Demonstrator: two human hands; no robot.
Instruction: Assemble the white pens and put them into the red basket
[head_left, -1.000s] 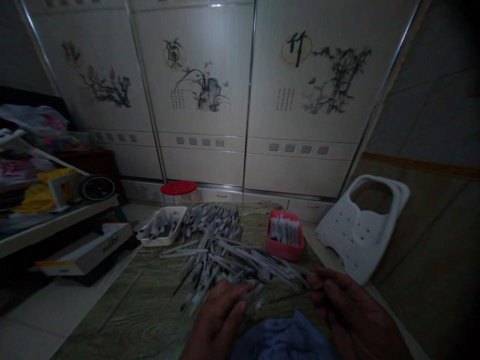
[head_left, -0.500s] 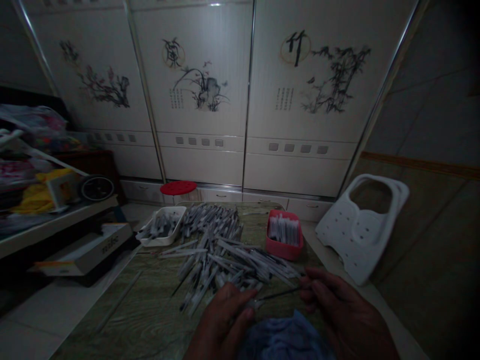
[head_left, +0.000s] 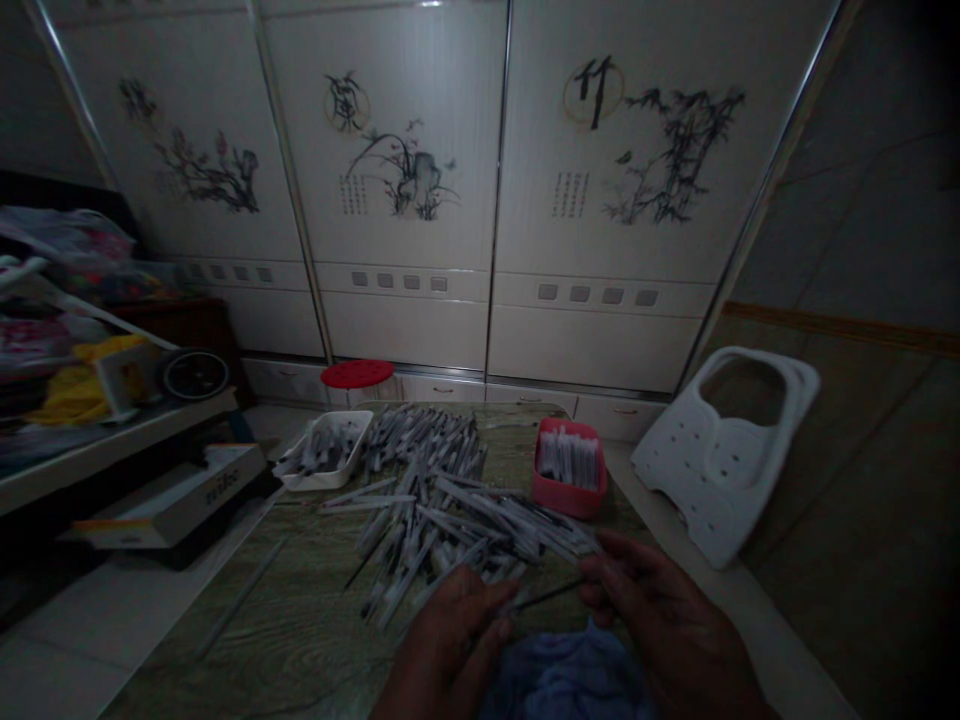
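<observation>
Between my two hands runs a thin dark rod [head_left: 551, 595], like a pen refill. My left hand [head_left: 461, 635] pinches its left end, where something pale shows at the fingertips. The right end is pinched by my right hand [head_left: 660, 610]. A large heap of pens or clear pen tubes [head_left: 442, 500] spreads over the wooden table [head_left: 277, 625] just beyond my hands. A blue crumpled cloth [head_left: 574, 675] lies below and between them.
A pink box [head_left: 570, 500] of upright clear tubes stands at the back right, a white tray [head_left: 326, 481] of pen parts at the back left. One long tube [head_left: 244, 597] lies alone on the left. Beyond are a red stool [head_left: 358, 374] and a white plastic stool [head_left: 724, 455].
My right hand has moved a little to the left, closer to my left hand, and less of the dark rod shows between them. My left hand has barely moved.
</observation>
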